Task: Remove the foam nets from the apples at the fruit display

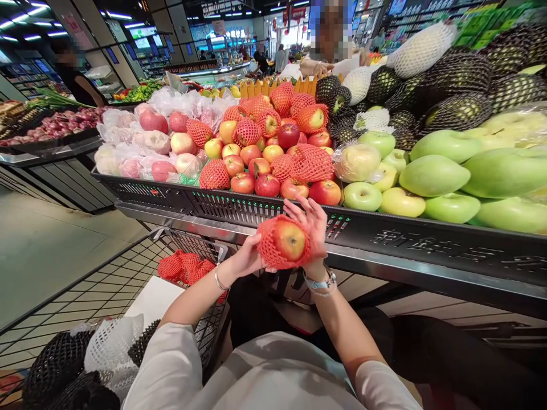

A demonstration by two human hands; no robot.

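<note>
An apple (291,240) in a red foam net (273,242) is between my two hands, in front of the display's black edge. My left hand (249,255) grips the netted apple from its left side. On the other side, my right hand (315,230) presses its palm against the net, its fingers stretched up and spread apart. The apple's end shows through the net's opening. Just beyond my hands lie loose red-yellow apples (267,185), with several more in red foam nets (303,162).
A shopping cart (98,267) at the left holds red foam nets (186,266), a white board (156,302) and black and white foam nets (111,344). Green mangoes (435,175) and net-wrapped melons (457,74) fill the right. Across the display stands another person (333,34).
</note>
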